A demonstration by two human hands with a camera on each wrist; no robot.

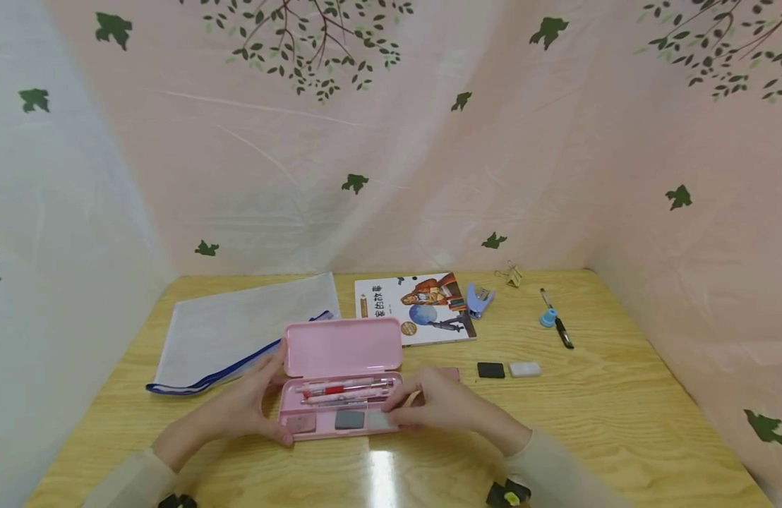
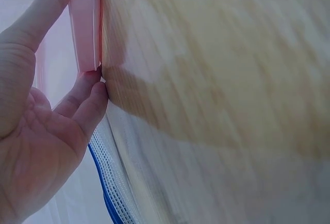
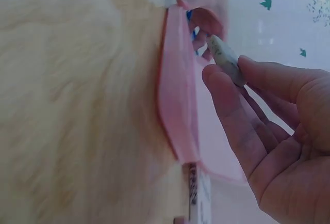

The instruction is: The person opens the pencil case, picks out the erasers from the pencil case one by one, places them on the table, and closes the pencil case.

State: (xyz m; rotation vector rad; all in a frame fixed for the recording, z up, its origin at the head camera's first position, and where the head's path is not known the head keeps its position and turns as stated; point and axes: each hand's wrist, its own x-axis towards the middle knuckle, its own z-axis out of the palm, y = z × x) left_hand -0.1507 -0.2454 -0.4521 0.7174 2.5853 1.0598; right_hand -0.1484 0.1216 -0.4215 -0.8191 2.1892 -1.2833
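Note:
An open pink pencil case (image 1: 343, 346) lies on the table with its lid tipped back. Several pens (image 1: 340, 388) fill its rear compartment; a pink eraser (image 1: 302, 423) and a dark grey eraser (image 1: 349, 420) lie in the front one. My left hand (image 1: 248, 402) holds the case at its left end, thumb at the front corner and fingers toward the lid. Over the case's right end, my right hand (image 1: 438, 402) pinches a whitish eraser (image 3: 227, 61) between thumb and fingers.
To the right lie a black eraser (image 1: 490, 370), a white eraser (image 1: 524, 369) and a pink block (image 1: 451, 373) partly behind my hand. Further back are a mesh pouch (image 1: 238, 324), a book (image 1: 416, 310), a blue stapler (image 1: 478, 301), a binder clip (image 1: 513, 276) and a black pen (image 1: 563, 333).

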